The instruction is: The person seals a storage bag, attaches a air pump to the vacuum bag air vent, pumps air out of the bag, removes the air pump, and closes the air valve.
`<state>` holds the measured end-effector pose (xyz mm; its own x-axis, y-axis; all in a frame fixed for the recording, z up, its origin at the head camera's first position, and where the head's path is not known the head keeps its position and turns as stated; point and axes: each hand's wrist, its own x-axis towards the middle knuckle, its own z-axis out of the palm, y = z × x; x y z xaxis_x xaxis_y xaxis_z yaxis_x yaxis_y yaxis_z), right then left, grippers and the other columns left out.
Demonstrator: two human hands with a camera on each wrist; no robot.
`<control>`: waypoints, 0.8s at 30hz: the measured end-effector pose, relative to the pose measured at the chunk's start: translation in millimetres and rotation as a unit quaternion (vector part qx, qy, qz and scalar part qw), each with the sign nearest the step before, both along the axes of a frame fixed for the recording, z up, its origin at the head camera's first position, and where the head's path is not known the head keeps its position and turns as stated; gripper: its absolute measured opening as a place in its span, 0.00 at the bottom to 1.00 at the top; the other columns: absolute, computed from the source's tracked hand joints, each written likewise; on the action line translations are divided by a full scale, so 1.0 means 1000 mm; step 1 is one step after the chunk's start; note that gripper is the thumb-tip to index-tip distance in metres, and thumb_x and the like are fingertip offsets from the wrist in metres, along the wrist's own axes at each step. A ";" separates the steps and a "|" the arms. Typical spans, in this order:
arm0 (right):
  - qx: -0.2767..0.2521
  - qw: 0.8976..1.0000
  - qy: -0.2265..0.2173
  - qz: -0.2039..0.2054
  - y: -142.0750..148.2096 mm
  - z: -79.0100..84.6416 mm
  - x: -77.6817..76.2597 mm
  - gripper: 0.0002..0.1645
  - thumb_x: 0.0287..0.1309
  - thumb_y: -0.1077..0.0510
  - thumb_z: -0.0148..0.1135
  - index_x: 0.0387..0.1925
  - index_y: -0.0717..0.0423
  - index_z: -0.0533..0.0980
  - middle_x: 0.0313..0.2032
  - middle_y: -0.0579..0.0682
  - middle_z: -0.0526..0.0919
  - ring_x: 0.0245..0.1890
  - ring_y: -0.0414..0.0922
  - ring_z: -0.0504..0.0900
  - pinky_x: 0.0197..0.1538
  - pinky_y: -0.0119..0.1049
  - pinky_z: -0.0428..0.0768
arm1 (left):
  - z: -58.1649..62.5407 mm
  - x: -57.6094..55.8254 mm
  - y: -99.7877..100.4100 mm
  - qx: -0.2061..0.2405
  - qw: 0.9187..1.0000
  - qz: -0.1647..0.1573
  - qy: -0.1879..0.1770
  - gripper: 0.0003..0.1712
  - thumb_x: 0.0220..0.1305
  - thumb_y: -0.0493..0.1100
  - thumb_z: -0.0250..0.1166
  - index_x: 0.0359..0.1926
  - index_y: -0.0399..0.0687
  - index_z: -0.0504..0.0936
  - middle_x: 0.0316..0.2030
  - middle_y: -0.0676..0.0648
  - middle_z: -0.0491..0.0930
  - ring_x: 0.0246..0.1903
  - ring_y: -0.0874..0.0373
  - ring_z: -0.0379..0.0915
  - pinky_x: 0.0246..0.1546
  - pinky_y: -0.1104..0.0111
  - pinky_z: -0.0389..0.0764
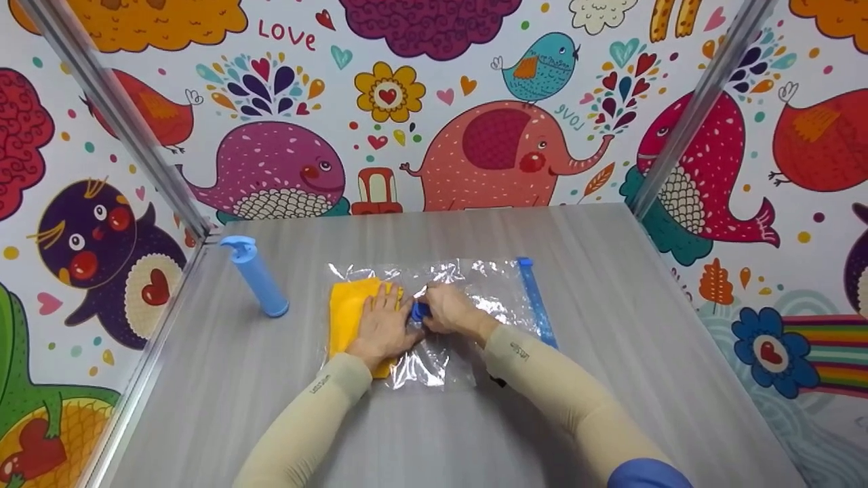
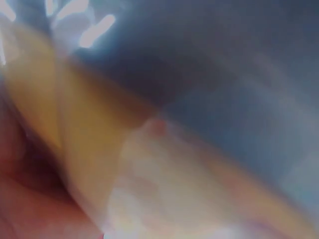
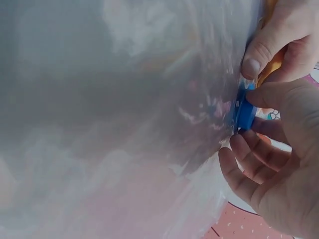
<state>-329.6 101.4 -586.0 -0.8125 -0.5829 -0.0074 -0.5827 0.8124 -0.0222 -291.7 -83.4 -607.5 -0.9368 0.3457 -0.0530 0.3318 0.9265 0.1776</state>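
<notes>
A clear plastic vacuum bag (image 1: 502, 293) lies flat on the table with a folded yellow cloth (image 1: 343, 318) in its left part. My left hand (image 1: 386, 327) rests over the cloth on the bag, fingers stretched out and thumb toward the valve. Beside it, my right hand (image 1: 450, 310) pinches the blue valve cap (image 3: 245, 115) on the bag between thumb and fingers. In the right wrist view the left thumb (image 3: 253, 62) is close above the cap. The left wrist view is blurred, showing yellow cloth (image 2: 94, 104) under shiny film.
A light blue hand pump (image 1: 261, 279) stands on the grey table (image 1: 224, 379) to the left. Along the bag's right end runs a blue zip strip (image 1: 538, 308) with a slider (image 1: 524, 261) at its far end. Metal posts (image 1: 654, 179) and a cartoon-printed wall border the table.
</notes>
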 end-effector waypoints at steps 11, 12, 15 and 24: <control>-0.134 0.990 -0.037 -0.020 0.010 -0.022 -0.014 0.21 0.54 0.49 0.77 0.46 0.57 0.86 0.39 0.54 0.91 0.39 0.51 0.89 0.43 0.50 0.91 | -0.004 -0.006 -0.002 0.002 1.000 -0.006 -0.015 0.50 0.75 0.69 0.64 0.86 0.47 0.68 0.90 0.31 0.54 0.90 0.28 0.45 0.90 0.33 0.52; -0.149 0.988 -0.030 -0.028 0.012 -0.034 -0.021 0.23 0.54 0.45 0.77 0.46 0.56 0.86 0.38 0.53 0.91 0.38 0.50 0.89 0.43 0.48 0.91 | -0.005 -0.007 -0.003 0.004 1.000 -0.007 -0.016 0.50 0.75 0.69 0.64 0.86 0.47 0.68 0.90 0.31 0.54 0.90 0.28 0.45 0.90 0.33 0.51; -0.175 0.982 -0.028 -0.060 0.012 -0.036 -0.023 0.22 0.54 0.41 0.78 0.39 0.55 0.88 0.34 0.50 0.92 0.34 0.47 0.89 0.38 0.47 0.90 | -0.008 -0.010 -0.004 0.010 1.000 -0.008 -0.025 0.50 0.74 0.68 0.65 0.87 0.48 0.67 0.90 0.32 0.53 0.91 0.29 0.43 0.90 0.32 0.50; -0.106 0.989 -0.039 -0.098 -0.002 -0.001 -0.001 0.17 0.62 0.46 0.79 0.32 0.56 0.89 0.33 0.52 0.92 0.32 0.47 0.87 0.42 0.43 0.91 | 0.000 -0.005 -0.002 0.017 0.999 -0.004 -0.033 0.50 0.74 0.67 0.67 0.86 0.47 0.67 0.90 0.32 0.53 0.91 0.29 0.43 0.90 0.33 0.49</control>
